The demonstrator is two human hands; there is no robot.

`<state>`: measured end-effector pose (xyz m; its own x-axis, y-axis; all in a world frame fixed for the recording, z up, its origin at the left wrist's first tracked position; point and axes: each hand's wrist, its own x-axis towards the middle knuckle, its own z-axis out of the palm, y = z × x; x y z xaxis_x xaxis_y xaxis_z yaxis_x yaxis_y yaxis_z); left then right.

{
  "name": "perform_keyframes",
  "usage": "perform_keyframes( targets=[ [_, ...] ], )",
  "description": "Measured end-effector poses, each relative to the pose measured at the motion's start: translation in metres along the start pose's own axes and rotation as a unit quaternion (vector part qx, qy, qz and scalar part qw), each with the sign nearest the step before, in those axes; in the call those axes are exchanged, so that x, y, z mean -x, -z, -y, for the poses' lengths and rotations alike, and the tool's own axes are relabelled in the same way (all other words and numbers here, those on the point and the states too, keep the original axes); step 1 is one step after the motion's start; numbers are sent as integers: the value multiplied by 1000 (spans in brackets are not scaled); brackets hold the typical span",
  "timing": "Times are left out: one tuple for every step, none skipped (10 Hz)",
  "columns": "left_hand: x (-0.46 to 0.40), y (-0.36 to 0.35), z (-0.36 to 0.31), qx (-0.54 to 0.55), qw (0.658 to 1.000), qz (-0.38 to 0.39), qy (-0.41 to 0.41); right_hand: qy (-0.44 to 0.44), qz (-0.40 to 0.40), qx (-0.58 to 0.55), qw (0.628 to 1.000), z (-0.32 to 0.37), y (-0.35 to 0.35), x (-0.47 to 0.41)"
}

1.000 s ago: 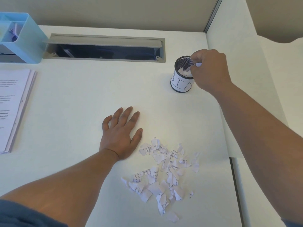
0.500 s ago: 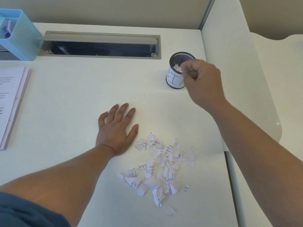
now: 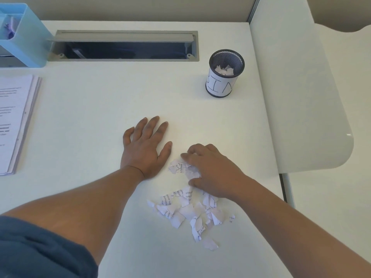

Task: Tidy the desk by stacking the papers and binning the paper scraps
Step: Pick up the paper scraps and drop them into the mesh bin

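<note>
My right hand (image 3: 212, 173) covers part of the torn white printed paper scraps (image 3: 186, 211); whether its fingers pinch any, I cannot tell. At the desk's left edge, the stacked white printed papers (image 3: 14, 121) are cut off, text blurred.

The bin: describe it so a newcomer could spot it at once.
Start at the long grey cable slot along the back of the white desk. Just right of it stands the bin, a small black mesh cup wrapped in white paper hand-lettered BIN, with scraps inside.
</note>
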<state>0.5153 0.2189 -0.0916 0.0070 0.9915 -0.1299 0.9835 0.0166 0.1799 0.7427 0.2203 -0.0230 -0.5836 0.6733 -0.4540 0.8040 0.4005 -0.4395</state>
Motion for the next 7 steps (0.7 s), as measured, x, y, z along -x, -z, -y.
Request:
perform_keyframes(
  targets=[
    [0, -1, 0, 2, 1000, -2, -3, 5, -3, 28, 1000, 0, -6, -2],
    [0, -1, 1, 0, 1000, -1, -2, 7, -31, -2, 1000, -1, -12, -5],
    [0, -1, 1, -4, 1000, 0, -2, 8, -46, -28, 999, -4, -13, -6],
    [0, -1, 1, -4, 1000, 2, 0, 20, -58, -38, 997, -6, -13, -6],
    [0, 0, 0, 0, 1000, 0, 0, 22, -68, -43, 997, -7, -10, -6],
    [-1, -1, 0, -2, 1000, 0, -1, 7, -100, -77, 992, -11, -5, -7],
    [0, -1, 0, -2, 1000, 0, -2, -29, -128, -156, 979, -14, 3, -6]
  ],
)
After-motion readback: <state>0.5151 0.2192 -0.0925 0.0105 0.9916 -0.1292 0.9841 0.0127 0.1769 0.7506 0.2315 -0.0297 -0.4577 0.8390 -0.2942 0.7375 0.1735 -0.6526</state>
